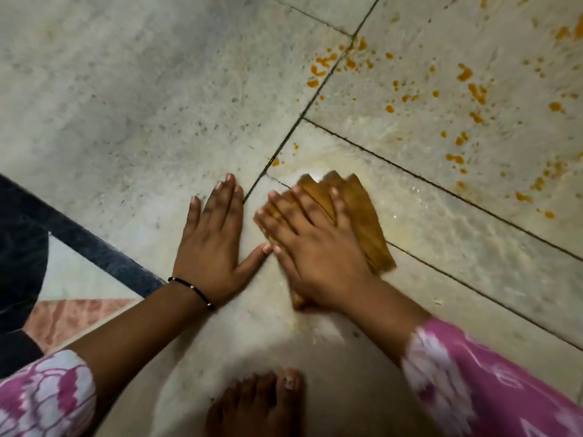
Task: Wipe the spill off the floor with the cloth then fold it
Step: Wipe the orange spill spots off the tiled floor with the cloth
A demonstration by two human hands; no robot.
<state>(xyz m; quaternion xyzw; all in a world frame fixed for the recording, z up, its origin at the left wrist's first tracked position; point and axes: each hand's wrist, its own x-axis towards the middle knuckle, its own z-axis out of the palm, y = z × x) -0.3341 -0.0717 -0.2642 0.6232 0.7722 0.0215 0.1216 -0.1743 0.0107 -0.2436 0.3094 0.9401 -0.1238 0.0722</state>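
While the left hand (210, 244) lies flat, the right hand (315, 247) presses the cloth (362, 216).

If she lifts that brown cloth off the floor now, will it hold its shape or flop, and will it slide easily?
The cloth will probably flop: it lies in soft layered folds under the flat right hand. It likely slides easily, since the floor looks smooth and smeared wet around it. It may drip or feel a bit heavy, being stained with orange spill.
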